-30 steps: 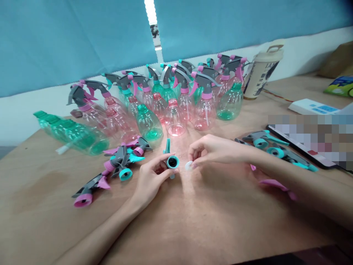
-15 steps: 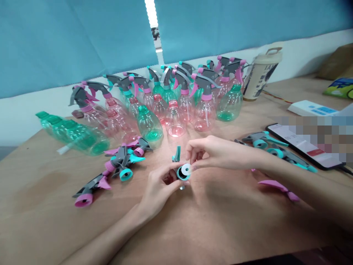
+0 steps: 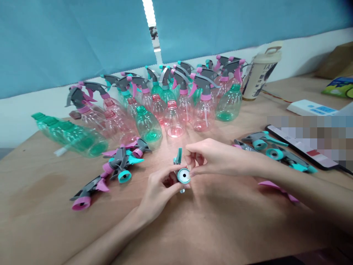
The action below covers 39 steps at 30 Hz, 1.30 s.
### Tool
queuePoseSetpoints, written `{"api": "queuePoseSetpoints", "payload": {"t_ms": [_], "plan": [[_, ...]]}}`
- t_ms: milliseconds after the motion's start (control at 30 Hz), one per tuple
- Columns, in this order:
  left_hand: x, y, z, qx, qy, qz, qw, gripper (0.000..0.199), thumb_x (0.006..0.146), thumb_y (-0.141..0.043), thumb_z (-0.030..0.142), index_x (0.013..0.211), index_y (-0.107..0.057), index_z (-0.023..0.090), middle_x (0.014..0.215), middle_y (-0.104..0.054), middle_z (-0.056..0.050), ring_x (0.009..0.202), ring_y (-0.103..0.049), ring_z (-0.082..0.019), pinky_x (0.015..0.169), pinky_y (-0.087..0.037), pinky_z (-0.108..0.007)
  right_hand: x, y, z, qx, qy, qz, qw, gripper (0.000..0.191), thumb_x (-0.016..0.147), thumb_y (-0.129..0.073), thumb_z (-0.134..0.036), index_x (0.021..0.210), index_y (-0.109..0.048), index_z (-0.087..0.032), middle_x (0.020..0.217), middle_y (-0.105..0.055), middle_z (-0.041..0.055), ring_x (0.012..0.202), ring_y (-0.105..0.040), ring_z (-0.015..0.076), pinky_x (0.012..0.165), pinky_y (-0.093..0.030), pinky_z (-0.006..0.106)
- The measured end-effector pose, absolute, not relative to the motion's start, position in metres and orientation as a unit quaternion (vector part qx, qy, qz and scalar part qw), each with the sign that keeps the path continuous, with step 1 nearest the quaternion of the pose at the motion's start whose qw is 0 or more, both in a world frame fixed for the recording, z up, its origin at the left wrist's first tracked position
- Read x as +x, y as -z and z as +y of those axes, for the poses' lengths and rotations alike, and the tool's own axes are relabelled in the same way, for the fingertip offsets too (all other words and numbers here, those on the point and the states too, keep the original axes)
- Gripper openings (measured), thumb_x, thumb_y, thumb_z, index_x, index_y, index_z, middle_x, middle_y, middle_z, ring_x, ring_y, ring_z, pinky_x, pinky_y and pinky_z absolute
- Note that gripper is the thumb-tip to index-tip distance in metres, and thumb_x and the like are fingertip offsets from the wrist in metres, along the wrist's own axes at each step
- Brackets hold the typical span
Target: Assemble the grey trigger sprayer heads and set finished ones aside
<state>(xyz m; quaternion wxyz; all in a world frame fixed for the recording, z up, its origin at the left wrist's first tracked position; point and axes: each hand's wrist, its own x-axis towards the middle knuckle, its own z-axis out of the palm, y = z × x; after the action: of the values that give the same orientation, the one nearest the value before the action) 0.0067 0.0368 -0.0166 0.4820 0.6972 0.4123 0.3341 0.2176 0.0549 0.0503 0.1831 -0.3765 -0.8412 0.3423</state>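
Observation:
My left hand is closed around a spray head with a turquoise collar, its opening turned up toward me. Inside that collar lies a flat white washer with a dark hole in its middle. The spray head's turquoise trigger sticks out on the far side. My right hand is closed in a pinch, its fingertips at the right edge of the washer. Just beyond both hands stands a clear pink bottle with no spray head on it.
Several loose spray heads lie left and right of my hands. Behind stand many pink and green bottles, some topped with sprayers. Green bottles lie at the left. A tumbler, white box and phone are at the right.
The white washer was tilted over the collar in my right fingertips; now it lies flat inside the collar. My left hand keeps its hold on the spray head.

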Motion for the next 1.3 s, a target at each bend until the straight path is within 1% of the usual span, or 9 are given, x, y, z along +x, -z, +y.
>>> {"api": "queuePoseSetpoints", "payload": {"t_ms": [133, 267, 433, 600, 733, 1000, 1100, 1200, 1300], "plan": [[0.007, 0.017, 0.038, 0.699, -0.333, 0.41, 0.482, 0.033, 0.073, -0.072, 0.027, 0.104, -0.067, 0.017, 0.075, -0.069, -0.003, 0.063, -0.062, -0.016, 0.058, -0.05, -0.027, 0.218, -0.056, 0.054, -0.369, -0.334, -0.844, 0.201, 0.015, 0.078, -0.066, -0.025, 0.077, -0.054, -0.017, 0.074, -0.057, -0.0037, 0.063, -0.05, 0.0077, 0.051, -0.036, 0.019], [0.006, 0.018, 0.039, 0.703, -0.33, 0.407, 0.481, 0.03, 0.074, -0.071, 0.029, 0.102, -0.067, 0.017, 0.073, -0.068, -0.003, 0.062, -0.062, -0.016, 0.057, -0.049, -0.026, 0.214, -0.058, 0.05, -0.356, -0.315, -0.859, 0.193, 0.005, 0.08, -0.059, -0.015, 0.079, -0.055, -0.017, 0.072, -0.057, -0.0036, 0.064, -0.05, 0.0082, 0.054, -0.036, 0.019], [0.006, 0.018, 0.039, 0.701, -0.321, 0.415, 0.483, 0.03, 0.073, -0.072, 0.03, 0.099, -0.067, 0.016, 0.073, -0.068, -0.003, 0.062, -0.062, -0.016, 0.057, -0.049, -0.027, 0.208, -0.057, 0.046, -0.379, -0.274, -0.869, 0.161, 0.015, 0.076, -0.054, -0.002, 0.082, -0.054, -0.015, 0.071, -0.056, -0.0031, 0.062, -0.047, 0.0084, 0.053, -0.032, 0.021], [0.006, 0.018, 0.04, 0.699, -0.311, 0.423, 0.485, 0.029, 0.074, -0.071, 0.03, 0.099, -0.066, 0.016, 0.071, -0.066, -0.002, 0.062, -0.061, -0.016, 0.058, -0.049, -0.027, 0.207, -0.051, 0.045, -0.37, -0.23, -0.885, 0.169, 0.01, 0.08, -0.054, -0.008, 0.086, -0.054, -0.016, 0.079, -0.061, -0.0008, 0.066, -0.05, 0.0097, 0.056, -0.032, 0.022], [0.005, 0.019, 0.041, 0.698, -0.311, 0.418, 0.491, 0.028, 0.075, -0.071, 0.03, 0.098, -0.065, 0.017, 0.071, -0.065, -0.002, 0.063, -0.06, -0.016, 0.058, -0.048, -0.026, 0.208, -0.049, 0.042, -0.37, -0.204, -0.892, 0.16, 0.005, 0.083, -0.053, -0.013, 0.087, -0.053, -0.017, 0.08, -0.061, -0.0002, 0.067, -0.051, 0.0112, 0.056, -0.031, 0.023], [0.004, 0.018, 0.04, 0.692, -0.31, 0.425, 0.495, 0.028, 0.075, -0.072, 0.03, 0.099, -0.066, 0.017, 0.072, -0.062, -0.001, 0.063, -0.058, -0.014, 0.059, -0.048, -0.026, 0.205, -0.049, 0.039, -0.372, -0.197, -0.895, 0.148, 0.012, 0.085, -0.046, -0.011, 0.093, -0.054, -0.016, 0.09, -0.063, 0.0041, 0.078, -0.057, 0.0163, 0.061, -0.035, 0.027], [0.004, 0.019, 0.04, 0.685, -0.32, 0.426, 0.497, 0.028, 0.073, -0.072, 0.031, 0.097, -0.066, 0.017, 0.07, -0.061, 0.0, 0.062, -0.057, -0.014, 0.059, -0.047, -0.026, 0.204, -0.048, 0.04, -0.379, -0.201, -0.891, 0.149, 0.012, 0.084, -0.049, -0.012, 0.095, -0.052, -0.016, 0.09, -0.062, 0.0033, 0.075, -0.057, 0.0156, 0.059, -0.035, 0.026], [0.004, 0.02, 0.04, 0.678, -0.328, 0.425, 0.502, 0.031, 0.074, -0.072, 0.031, 0.101, -0.066, 0.018, 0.071, -0.061, -0.001, 0.063, -0.058, -0.015, 0.059, -0.047, -0.026, 0.203, -0.046, 0.042, -0.388, -0.198, -0.886, 0.158, 0.009, 0.086, -0.049, -0.017, 0.095, -0.051, -0.016, 0.085, -0.061, 0.0019, 0.07, -0.055, 0.0143, 0.054, -0.033, 0.025], [0.004, 0.019, 0.041, 0.679, -0.321, 0.427, 0.505, 0.033, 0.074, -0.071, 0.029, 0.105, -0.066, 0.019, 0.072, -0.061, -0.001, 0.064, -0.057, -0.015, 0.06, -0.047, -0.026, 0.203, -0.043, 0.042, -0.392, -0.197, -0.883, 0.165, 0.009, 0.087, -0.049, -0.019, 0.096, -0.05, -0.017, 0.084, -0.061, 0.0017, 0.069, -0.055, 0.0139, 0.054, -0.032, 0.024]]}}
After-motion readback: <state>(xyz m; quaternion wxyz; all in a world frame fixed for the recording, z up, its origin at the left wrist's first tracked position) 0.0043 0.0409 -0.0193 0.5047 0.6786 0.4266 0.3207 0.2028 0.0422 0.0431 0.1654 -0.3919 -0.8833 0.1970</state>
